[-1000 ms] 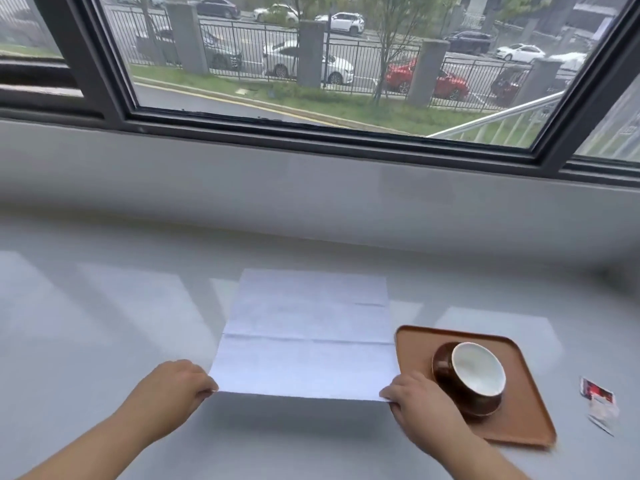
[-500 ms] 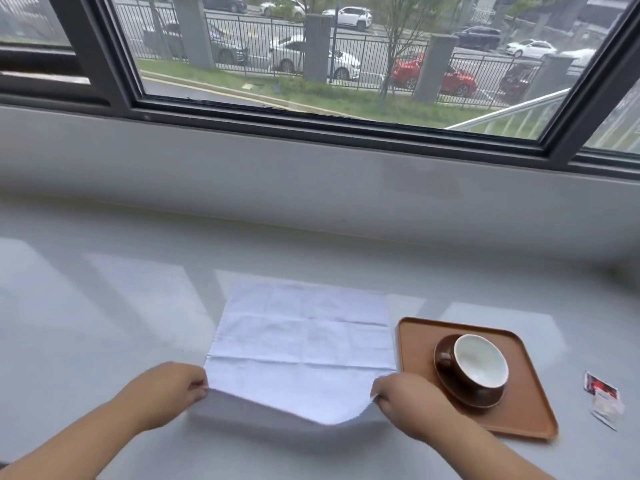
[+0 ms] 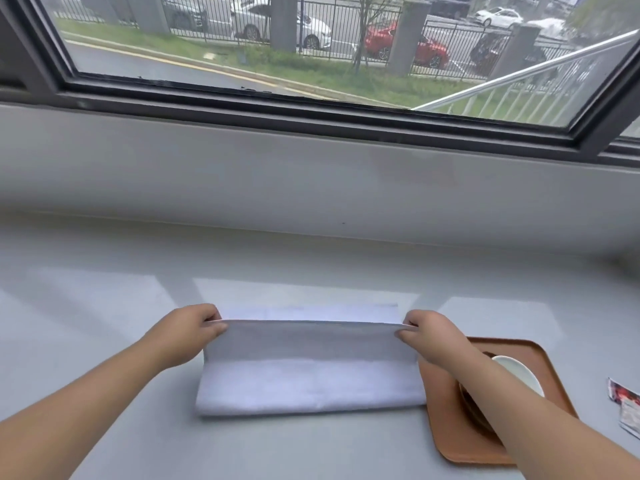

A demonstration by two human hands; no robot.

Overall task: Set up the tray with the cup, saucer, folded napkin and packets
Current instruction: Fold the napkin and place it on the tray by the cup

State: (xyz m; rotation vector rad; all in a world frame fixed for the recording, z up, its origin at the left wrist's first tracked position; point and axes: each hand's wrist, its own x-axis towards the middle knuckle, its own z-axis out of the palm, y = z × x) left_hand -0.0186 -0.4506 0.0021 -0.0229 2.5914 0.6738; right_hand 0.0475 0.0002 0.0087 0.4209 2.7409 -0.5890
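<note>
A white napkin [image 3: 310, 372] lies on the grey counter, its near half folded over toward the window. My left hand [image 3: 188, 332] pinches the left corner of the lifted edge and my right hand [image 3: 427, 334] pinches the right corner. To the right sits a brown tray [image 3: 554, 382]. On it stands a cup [image 3: 517, 374] with a white inside on a dark brown saucer [image 3: 472, 408]; my right forearm hides part of both. Red and white packets [image 3: 627, 405] lie on the counter right of the tray.
The grey counter [image 3: 104, 306] runs back to a low wall under a dark-framed window [image 3: 311, 105]. The tray's left edge touches the napkin's right side.
Both hands have lifted the napkin's near edge and carried it away from me, toward the far edge, folding the sheet about in half. The camera has come closer.
</note>
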